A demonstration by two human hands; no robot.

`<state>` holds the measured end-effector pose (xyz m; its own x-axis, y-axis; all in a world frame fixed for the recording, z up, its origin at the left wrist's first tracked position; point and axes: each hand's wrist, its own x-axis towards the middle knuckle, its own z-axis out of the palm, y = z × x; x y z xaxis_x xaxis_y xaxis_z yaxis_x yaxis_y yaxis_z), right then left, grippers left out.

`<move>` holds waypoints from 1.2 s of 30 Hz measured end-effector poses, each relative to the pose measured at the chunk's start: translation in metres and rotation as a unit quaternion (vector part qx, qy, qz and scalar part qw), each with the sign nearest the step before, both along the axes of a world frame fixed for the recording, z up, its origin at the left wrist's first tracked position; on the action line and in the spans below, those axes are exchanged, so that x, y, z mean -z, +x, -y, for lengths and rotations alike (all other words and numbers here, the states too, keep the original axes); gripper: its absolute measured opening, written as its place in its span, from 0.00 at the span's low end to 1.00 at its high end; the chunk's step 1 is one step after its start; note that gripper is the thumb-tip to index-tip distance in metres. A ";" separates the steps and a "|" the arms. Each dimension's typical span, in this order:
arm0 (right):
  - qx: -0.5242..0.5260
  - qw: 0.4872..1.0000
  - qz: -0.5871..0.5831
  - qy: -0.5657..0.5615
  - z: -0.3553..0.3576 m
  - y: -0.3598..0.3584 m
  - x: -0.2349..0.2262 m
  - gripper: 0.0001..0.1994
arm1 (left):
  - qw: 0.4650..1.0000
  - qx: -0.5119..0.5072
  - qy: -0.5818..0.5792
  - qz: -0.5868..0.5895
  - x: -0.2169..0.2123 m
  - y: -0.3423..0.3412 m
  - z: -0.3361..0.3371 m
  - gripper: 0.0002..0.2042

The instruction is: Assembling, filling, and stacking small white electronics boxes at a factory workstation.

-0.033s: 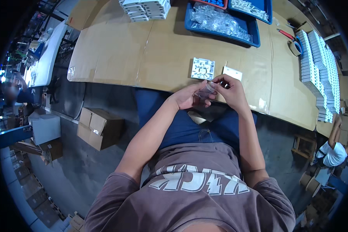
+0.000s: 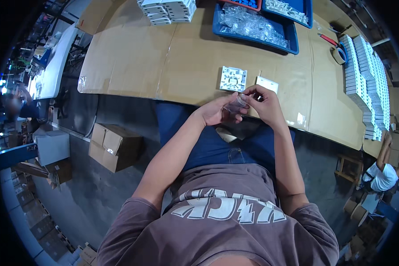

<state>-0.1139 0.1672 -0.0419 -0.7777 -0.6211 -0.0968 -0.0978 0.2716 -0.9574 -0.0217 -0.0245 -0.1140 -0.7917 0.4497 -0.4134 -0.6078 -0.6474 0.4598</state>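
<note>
Just past the table's near edge, a small clear plastic bag [image 2: 237, 104] is held between my two hands. My left hand [image 2: 218, 110] curls around it from the left, palm turned up. My right hand [image 2: 265, 104] pinches its upper corner between thumb and fingers. Whatever may be inside the bag is too small to make out. Beyond my hands, a square white plastic housing [image 2: 233, 79] with an open, detailed inner side lies on the table. A plain white plate [image 2: 267, 84] lies right of it, partly covered by my right fingers.
Cardboard covers the table [image 2: 133, 62]. At the back stand a blue tray [image 2: 293, 44] of clear bags and a stack of white housings [image 2: 167, 11]. To the right are red-handled scissors [image 2: 327, 39], a tape roll [image 2: 339, 56] and long white stacks [image 2: 363, 75]. Another person [image 2: 382, 176] sits far right.
</note>
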 end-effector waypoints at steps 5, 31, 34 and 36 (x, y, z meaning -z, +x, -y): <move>-0.080 0.995 -0.048 0.036 0.000 -0.005 -0.008 0.07 | 1.000 -0.004 -0.006 -0.015 -0.005 0.003 0.000 0.24; -0.179 0.979 0.087 0.039 0.011 -0.003 0.001 0.19 | 0.999 -0.029 -0.016 -0.028 0.009 0.000 -0.002 0.23; -0.173 0.977 0.123 0.031 0.014 -0.003 -0.007 0.20 | 0.999 -0.027 0.033 -0.026 0.011 -0.003 0.000 0.22; -0.191 0.973 0.125 0.028 0.013 -0.004 0.001 0.20 | 0.999 -0.029 0.027 -0.019 0.009 -0.002 -0.003 0.21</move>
<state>-0.1177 0.1541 -0.0424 -0.4387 -0.8485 -0.2960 0.0328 0.3140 -0.9489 -0.0233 -0.0219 -0.1235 -0.8319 0.4225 -0.3598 -0.5511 -0.7056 0.4455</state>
